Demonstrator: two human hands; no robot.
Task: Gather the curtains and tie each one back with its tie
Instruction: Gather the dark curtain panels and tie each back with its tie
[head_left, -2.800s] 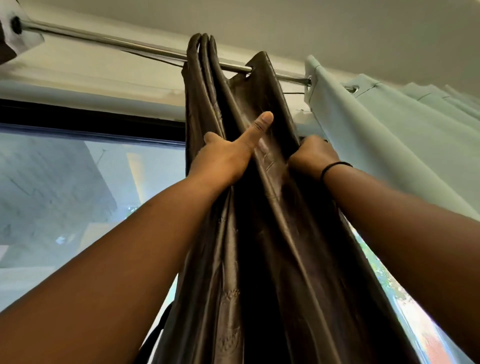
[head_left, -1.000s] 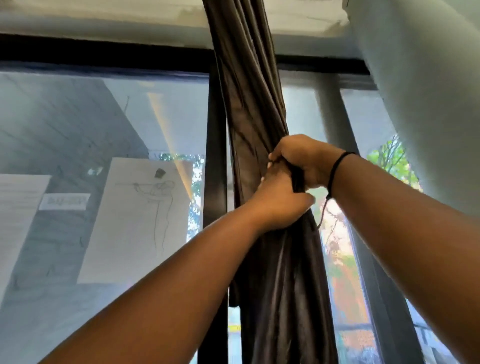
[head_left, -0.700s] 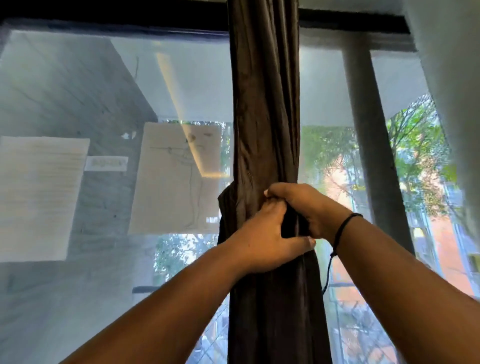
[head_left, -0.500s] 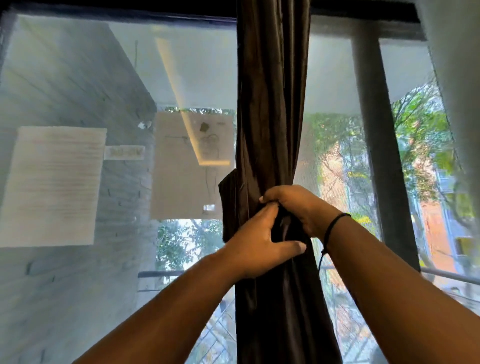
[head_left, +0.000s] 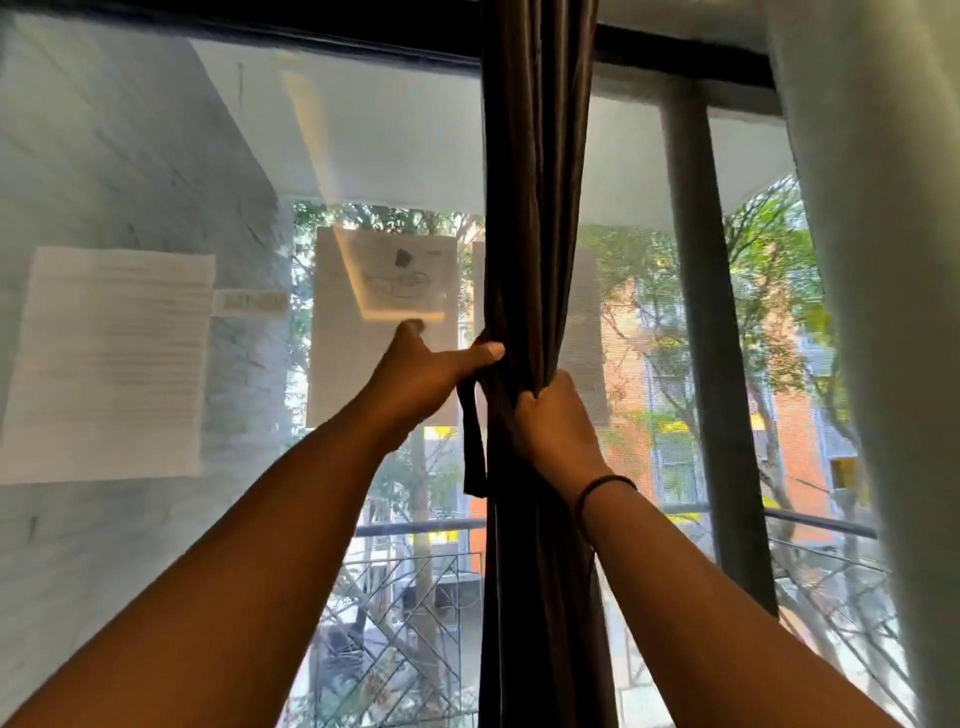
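My fingers (head_left: 540, 402) on the right hand (head_left: 558, 426) are curled tight around the dark brown curtain (head_left: 535, 208), squeezing its folds into one narrow bunch at about the middle of the window. On my left hand (head_left: 421, 374) the thumb reaches across to the curtain's left edge and presses on the fabric there, while the other fingers stretch up and away, mostly hidden behind the hand, so I cannot tell how much cloth they actually catch. Just under that thumb a short dark strip, the tie (head_left: 474, 447), hangs down loose along the left side of the bunch; its top disappears between my thumb and the curtain, and I cannot see where it is fastened or whether it goes round the back.

The curtain hangs straight from the top of the view to the bottom, pinched thinnest where my hands meet. A black band (head_left: 605, 486) sits on my right wrist. At the far right a pale curtain (head_left: 883, 312) hangs ungathered. Behind the glass (head_left: 363, 130) I see reflected sheets of paper (head_left: 109, 358) on the left, a grey pillar (head_left: 701, 312) to the right of my hands, green trees (head_left: 763, 270) and a metal railing (head_left: 415, 587) below.
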